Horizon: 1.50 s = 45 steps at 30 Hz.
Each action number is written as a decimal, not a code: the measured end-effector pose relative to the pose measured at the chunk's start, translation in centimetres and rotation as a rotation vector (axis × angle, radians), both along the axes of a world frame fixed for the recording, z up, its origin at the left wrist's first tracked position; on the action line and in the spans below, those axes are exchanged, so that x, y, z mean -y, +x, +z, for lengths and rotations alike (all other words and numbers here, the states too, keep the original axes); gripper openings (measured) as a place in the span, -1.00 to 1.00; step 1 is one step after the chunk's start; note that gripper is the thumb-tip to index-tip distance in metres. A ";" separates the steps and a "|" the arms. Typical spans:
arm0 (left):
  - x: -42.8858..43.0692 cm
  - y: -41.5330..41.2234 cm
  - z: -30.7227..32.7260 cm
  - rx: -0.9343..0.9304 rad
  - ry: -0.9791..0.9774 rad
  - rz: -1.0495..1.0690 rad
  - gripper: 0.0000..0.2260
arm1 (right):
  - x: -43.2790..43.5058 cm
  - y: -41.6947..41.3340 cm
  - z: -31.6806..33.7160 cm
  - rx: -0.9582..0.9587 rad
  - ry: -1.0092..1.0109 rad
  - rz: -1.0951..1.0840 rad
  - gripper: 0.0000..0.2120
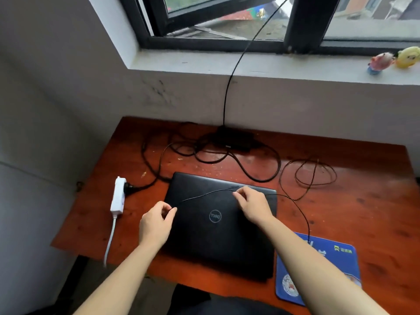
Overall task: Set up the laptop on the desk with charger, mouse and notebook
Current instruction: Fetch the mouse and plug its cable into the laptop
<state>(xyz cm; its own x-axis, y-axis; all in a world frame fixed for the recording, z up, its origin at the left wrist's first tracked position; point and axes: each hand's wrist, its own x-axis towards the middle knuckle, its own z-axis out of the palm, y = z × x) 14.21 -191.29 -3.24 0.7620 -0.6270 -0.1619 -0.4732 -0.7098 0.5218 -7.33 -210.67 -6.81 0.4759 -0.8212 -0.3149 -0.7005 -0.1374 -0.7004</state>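
Note:
A closed black laptop lies flat in the middle of the red-brown desk. A thin black cable stretches across its lid. My left hand pinches one end of it over the lid's left edge. My right hand pinches the same cable near the lid's back edge. From there the cable curves right and down to the blue mouse pad, where my right forearm hides its end. The black charger brick sits at the back of the desk among tangled cords. No mouse or notebook is visible.
A white power strip with a black plug in it lies at the desk's left edge, its white cord hanging off the front. A loose coil of thin cable lies at the back right. Two small toy figures stand on the windowsill.

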 end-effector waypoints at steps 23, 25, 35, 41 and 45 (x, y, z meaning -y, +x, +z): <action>1.2 18.3 -10.5 -1.083 -0.263 0.291 -0.83 | -3.9 19.8 -7.2 -0.563 -0.363 0.128 -0.34; 1.1 18.5 -10.9 -1.030 -0.253 0.246 -0.86 | -3.9 20.0 -7.4 -0.567 -0.413 0.109 -0.36; 1.2 15.7 -11.5 -0.424 -0.275 0.042 -0.82 | -4.6 20.0 -7.9 -0.402 -0.555 -0.039 -0.53; 0.7 15.3 -12.4 -0.127 -0.378 -0.121 -0.74 | -4.7 20.4 -8.0 -0.446 -0.589 -0.015 -0.54; 0.2 15.1 -12.6 0.046 -0.408 -0.476 -0.87 | -4.9 20.3 -8.1 -0.383 -0.611 -0.053 -0.53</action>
<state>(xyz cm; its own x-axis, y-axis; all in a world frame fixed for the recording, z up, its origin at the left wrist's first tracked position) 29.26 -191.50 -15.83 0.3845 -0.9037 0.1885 -0.7165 -0.1634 0.6781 13.01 -205.82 -14.86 0.3788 -0.9228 0.0709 -0.8978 -0.3850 -0.2137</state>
